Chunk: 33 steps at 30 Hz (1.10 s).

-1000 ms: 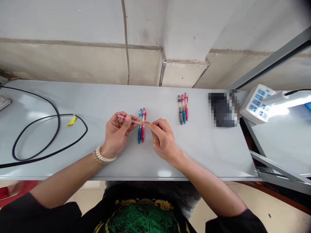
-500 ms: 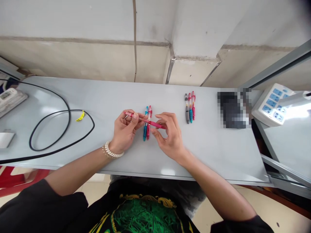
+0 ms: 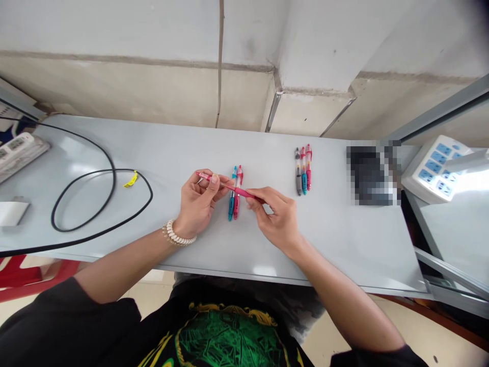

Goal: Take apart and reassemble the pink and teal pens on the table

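A pink pen [image 3: 241,191] is held level above the table between both hands. My left hand [image 3: 200,199] pinches its left part between thumb and fingers. My right hand [image 3: 275,211] grips the thicker pink end at the right, and the tip there is hidden by the fingers. Beneath the held pen, a blue pen [image 3: 231,204] and another pink pen [image 3: 237,204] lie side by side on the table. Farther right lie a grey pen [image 3: 298,176], a pen with a red top and blue grip [image 3: 304,173] and a pink pen [image 3: 309,171] in a row.
A black cable [image 3: 103,232] with a yellow tag [image 3: 131,179] loops over the left of the grey table [image 3: 344,244]. At the far left are a white adapter [image 3: 11,213] and a power strip [image 3: 23,153]. A blurred dark object [image 3: 369,176] and a socket block [image 3: 435,168] stand at right.
My right hand's fingers have closed on the right end of the pink pen, where they were looser before. The view has shifted slightly.
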{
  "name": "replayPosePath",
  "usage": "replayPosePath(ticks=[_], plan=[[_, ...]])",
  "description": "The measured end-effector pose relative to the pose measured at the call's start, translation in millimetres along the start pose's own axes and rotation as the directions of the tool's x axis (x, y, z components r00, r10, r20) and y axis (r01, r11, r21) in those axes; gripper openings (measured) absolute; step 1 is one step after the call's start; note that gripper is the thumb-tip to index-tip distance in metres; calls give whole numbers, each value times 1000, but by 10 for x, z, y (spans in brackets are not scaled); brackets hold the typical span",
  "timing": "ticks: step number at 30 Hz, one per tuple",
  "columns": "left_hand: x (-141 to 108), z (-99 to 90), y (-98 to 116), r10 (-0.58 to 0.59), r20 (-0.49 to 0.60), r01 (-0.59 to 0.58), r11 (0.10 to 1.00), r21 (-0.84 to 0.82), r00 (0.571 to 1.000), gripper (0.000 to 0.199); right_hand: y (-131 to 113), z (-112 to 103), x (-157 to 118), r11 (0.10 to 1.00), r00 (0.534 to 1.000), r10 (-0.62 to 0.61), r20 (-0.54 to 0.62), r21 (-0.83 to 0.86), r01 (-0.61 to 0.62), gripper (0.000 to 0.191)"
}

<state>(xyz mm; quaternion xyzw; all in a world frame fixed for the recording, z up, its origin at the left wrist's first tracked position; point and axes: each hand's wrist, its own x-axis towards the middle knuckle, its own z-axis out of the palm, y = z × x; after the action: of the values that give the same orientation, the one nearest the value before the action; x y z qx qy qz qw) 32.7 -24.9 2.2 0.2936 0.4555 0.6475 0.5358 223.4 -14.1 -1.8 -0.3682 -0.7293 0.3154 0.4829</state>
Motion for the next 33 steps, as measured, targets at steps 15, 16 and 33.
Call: replayPosePath(ticks=[15, 16, 33], plan=[[3, -43, 32, -10, 170, 5, 999, 32, 985, 22, -21, 8, -27, 916, 900, 325, 292, 139, -376, 34], [11, -45, 44, -30, 200, 27, 999, 17, 979, 21, -22, 16, -30, 882, 870, 372, 323, 169, -440, 34], [-77, 19, 325, -295, 185, 337, 901, -273, 937, 50, -34, 293, -176, 989, 912, 100, 398, -143, -45, 27]])
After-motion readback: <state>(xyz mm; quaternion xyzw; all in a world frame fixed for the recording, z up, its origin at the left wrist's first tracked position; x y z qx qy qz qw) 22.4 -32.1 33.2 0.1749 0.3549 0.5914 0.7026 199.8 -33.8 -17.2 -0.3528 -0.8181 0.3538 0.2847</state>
